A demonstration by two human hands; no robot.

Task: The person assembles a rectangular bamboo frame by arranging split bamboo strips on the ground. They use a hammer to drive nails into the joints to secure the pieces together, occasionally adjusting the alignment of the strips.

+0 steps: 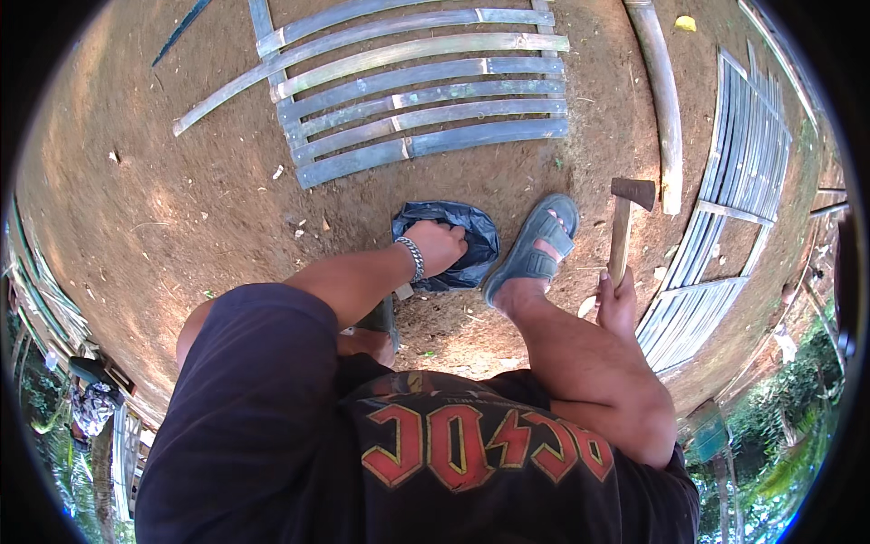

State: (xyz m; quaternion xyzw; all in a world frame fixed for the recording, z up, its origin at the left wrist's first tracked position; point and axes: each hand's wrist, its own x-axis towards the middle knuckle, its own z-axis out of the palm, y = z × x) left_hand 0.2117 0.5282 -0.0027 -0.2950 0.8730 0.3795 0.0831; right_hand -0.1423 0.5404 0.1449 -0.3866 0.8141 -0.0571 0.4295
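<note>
Black shirt (489,508) with red lettering lies closest, and a dark shorts leg (245,363) rises at its left. Beyond them the left hand (439,248) dips into the mouth of a black bag (478,240) on the brown ground (181,208), a silver bracelet (414,257) round its wrist; the fingers curl downward, but the tips are hidden, so I cannot tell whether they pinch anything. The bag sits between the near edge of a bamboo frame (435,143) and the feet, its right edge just beside the right sandal (521,258). The right hand (618,306) wraps its fingers firmly round the handle of a hatchet (621,238) near the butt, the rusty head outermost, close to the near end of a bamboo pole (666,109). Farther right lies a slatted panel (745,154), its left edge near that hand; a yellow scrap (686,24) lies right of the pole's far end
</note>
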